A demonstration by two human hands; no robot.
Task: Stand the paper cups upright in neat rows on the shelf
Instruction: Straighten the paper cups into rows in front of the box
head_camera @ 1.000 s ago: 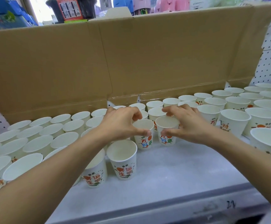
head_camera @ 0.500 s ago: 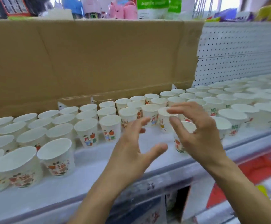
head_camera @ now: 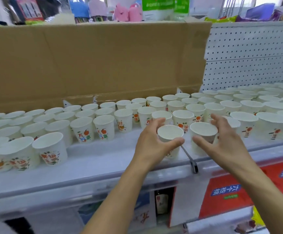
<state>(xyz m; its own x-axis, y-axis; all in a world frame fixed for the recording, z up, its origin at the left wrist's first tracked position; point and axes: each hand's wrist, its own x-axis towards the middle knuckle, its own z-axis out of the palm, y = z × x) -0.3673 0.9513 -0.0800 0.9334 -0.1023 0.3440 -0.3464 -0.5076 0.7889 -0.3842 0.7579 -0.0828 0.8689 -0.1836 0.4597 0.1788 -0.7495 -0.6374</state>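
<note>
**Left hand (head_camera: 156, 146) grips a first cup (head_camera: 170, 134); right hand (head_camera: 227, 142) curves round a second cup (head_camera: 203, 132) at the front of the shelf (head_camera: 103, 159).**

Head view: the left thumb and fingers clasp the first cup just under its rim. Whether the right hand presses the second cup or only encircles it cannot be told. Both cups stand upright on either side of a metal rod (head_camera: 189, 157), ahead of rows (head_camera: 84, 129) of upright cups backed by cardboard (head_camera: 103, 65). The cups look almost weightless, thin-walled and easy to dent or tip. They are probably stiffest at the rolled rim, so a light hold there from opposite sides seems safest.
</note>
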